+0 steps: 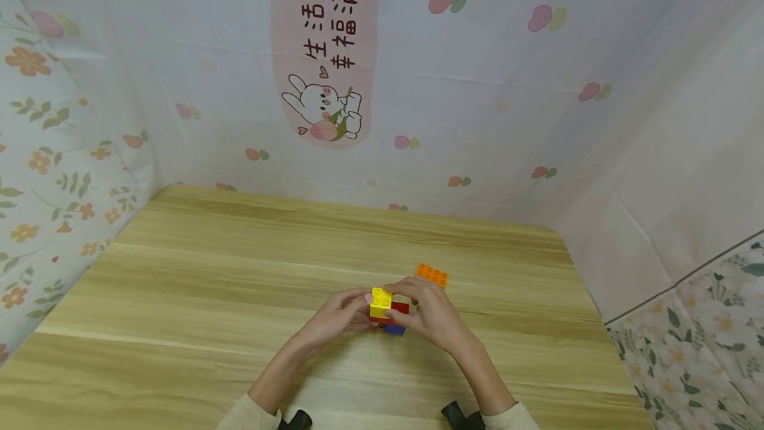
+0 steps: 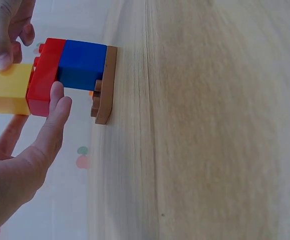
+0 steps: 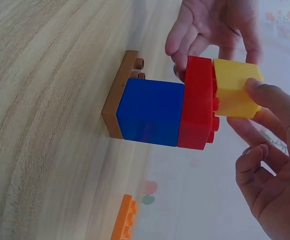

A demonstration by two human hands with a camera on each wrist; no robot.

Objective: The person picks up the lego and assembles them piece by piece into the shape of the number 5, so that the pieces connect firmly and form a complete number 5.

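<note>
Right hand pinches the yellow brick at the red brick's studs.
Blue brick and brown base stand beneath, on the table; left hand's hold is hard to tell.

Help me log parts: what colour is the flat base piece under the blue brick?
The base piece is brown, clearest in the right wrist view.
</note>
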